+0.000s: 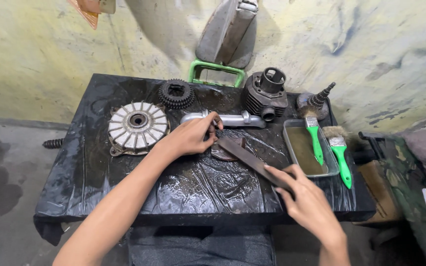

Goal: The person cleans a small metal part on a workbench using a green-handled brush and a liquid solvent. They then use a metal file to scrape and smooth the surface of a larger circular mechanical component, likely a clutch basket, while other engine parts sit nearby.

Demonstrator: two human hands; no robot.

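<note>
My right hand (305, 196) grips the near end of a long flat metal file (249, 158) that slants up and left across the black table (99, 182). The file's far end lies over a small dark curved part (225, 151) on the table. My left hand (189, 137) pinches that part's upper edge, just in front of a grey metal tube (232, 119). At the left lies a finned round metal disc (137, 127).
A black toothed gear (176, 93), a dark finned cylinder (265, 93) and a threaded part (317, 100) stand along the back. A shallow tray (292, 145) of brown liquid holds a green-handled brush (314, 137); a second brush (340, 152) lies beside it.
</note>
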